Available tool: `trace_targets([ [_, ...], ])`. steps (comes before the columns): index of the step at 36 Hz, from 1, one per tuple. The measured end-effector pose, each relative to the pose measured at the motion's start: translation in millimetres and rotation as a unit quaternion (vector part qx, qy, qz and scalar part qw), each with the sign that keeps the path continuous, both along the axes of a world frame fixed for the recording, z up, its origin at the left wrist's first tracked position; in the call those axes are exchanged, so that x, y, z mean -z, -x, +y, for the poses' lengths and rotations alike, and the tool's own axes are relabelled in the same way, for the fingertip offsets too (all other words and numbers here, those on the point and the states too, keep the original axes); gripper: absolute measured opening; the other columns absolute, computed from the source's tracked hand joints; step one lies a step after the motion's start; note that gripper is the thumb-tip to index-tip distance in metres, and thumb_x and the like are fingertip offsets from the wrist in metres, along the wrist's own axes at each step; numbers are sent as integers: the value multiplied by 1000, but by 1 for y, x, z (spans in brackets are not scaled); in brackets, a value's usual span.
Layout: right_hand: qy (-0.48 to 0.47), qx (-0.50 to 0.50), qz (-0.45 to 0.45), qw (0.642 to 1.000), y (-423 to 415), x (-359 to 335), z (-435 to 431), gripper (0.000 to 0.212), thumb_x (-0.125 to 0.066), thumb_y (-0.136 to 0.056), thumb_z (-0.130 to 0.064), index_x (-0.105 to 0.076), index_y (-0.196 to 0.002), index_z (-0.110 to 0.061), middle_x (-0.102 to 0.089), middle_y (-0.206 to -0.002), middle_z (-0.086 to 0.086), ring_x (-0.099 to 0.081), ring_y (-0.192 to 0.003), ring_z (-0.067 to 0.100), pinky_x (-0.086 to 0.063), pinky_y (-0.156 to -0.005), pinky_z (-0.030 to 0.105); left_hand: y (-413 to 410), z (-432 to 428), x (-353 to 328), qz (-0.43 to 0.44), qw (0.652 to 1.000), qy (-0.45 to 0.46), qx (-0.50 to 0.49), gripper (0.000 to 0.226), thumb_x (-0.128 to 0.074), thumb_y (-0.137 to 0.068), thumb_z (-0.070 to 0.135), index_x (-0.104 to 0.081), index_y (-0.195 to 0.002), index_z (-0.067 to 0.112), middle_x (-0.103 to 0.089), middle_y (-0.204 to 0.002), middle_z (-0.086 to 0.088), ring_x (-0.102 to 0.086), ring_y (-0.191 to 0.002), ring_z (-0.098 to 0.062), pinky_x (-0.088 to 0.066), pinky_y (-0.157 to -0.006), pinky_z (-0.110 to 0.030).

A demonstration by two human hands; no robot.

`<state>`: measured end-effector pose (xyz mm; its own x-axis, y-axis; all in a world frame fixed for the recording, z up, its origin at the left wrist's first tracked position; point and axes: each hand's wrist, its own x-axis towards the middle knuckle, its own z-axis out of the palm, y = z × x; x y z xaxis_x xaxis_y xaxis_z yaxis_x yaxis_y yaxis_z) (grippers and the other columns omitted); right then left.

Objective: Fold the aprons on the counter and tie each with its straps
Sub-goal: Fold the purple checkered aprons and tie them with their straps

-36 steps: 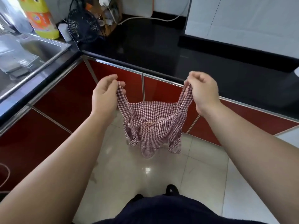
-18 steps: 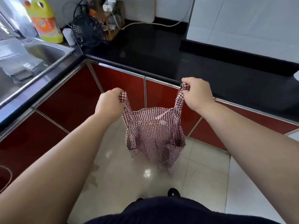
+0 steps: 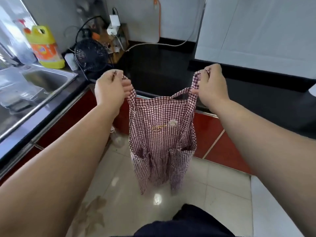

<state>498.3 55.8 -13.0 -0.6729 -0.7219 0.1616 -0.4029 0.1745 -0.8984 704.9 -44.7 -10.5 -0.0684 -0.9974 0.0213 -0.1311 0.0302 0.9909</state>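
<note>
Both bare forearms reached forward from the near corners, angling in toward the middle. The left hand (image 3: pixel 110 89) was held up with its back upward, its fingers (image 3: pixel 127 86) curled and pinching the apron's left strap (image 3: pixel 133 95). The right hand (image 3: pixel 212 86), level with it and well apart, pinched the right strap (image 3: pixel 195 81) likewise.

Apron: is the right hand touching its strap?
Touching. The head view shows the right hand pinching the apron strap, which loops up over its fingers.
</note>
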Motion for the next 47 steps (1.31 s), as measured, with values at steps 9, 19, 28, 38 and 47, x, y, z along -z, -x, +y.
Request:
trace_targets([
  [9,168,-17,-50,984,54,-22,-105,19,-40,-101,-19,-37,-84,-27,-48,-86,-7,-52,-80,7,-52,-86,31,77,-86,-22,-28,983,178,42,38,-42,-103,21,-49,-140,17,-53,-136,10,-47,-124,0,-35,-97,-3],
  [19,146,-28,105,983,148,-47,-218,4,-37,-101,-14,-34,-99,-14,-39,-80,-13,-39,-69,-2,-34,-63,9,171,-195,-51,-57,969,225,79,46,-38,-104,21,-32,-149,18,-39,-150,6,-32,-135,1,-23,-98,2],
  [28,110,-23,97,989,196,-30,-313,3,-37,-101,-15,-35,-100,-16,-44,-88,-7,-44,-79,7,-34,-63,8,219,-306,-35,-58,980,170,85,47,-37,-104,24,-29,-151,21,-33,-154,4,-27,-142,-7,-23,-115,-21],
  [38,79,71,115,988,240,-26,-431,25,-36,-102,-17,-44,-120,-1,-49,-90,-3,-49,-84,10,-38,-71,21,265,-449,-25,-23,986,76,147,54,-43,-95,37,-39,-147,22,-47,-146,3,-45,-132,-12,-34,-114,-37],
  [47,-36,59,60,996,271,1,-479,42,-48,-98,-22,-35,-136,-9,-52,-112,-1,-54,-100,9,-44,-93,23,294,-517,-3,-133,949,16,284,54,-47,-100,12,-27,-149,6,-53,-135,1,-50,-123,-12,-37,-105,-19],
])
